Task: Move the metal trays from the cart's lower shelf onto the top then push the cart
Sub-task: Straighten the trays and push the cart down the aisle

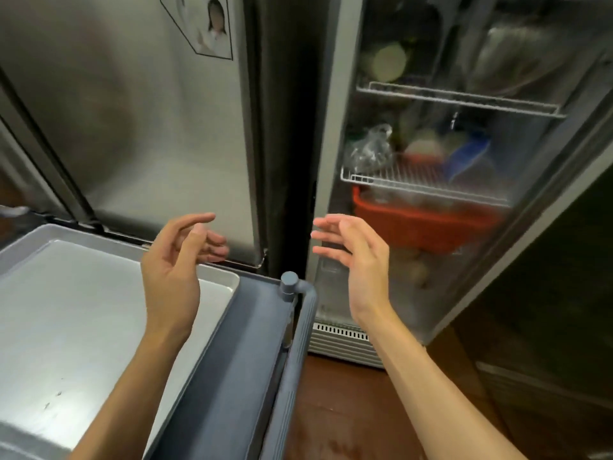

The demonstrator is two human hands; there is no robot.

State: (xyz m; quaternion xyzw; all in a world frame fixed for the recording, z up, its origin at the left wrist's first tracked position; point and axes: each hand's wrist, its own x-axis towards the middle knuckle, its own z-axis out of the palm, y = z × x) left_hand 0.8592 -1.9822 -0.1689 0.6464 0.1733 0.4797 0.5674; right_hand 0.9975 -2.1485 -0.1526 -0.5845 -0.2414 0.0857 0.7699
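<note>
Tray on grey cart top, glass-door fridge beyond, hands empty

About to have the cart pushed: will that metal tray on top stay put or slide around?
The tray looks like smooth bare metal lying flat on the cart top, so it may slide a little. The cart's raised edge should probably stop it. It looks stiff and shallow, so tipping seems unlikely. Both hands are off it.

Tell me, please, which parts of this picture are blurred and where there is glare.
Head view: the fridge shelves and the food behind them are smeared by motion blur; both hands, left and right, are slightly soft; the tray shows pale glare; straight edges bend from the wide-angle lens.
</note>
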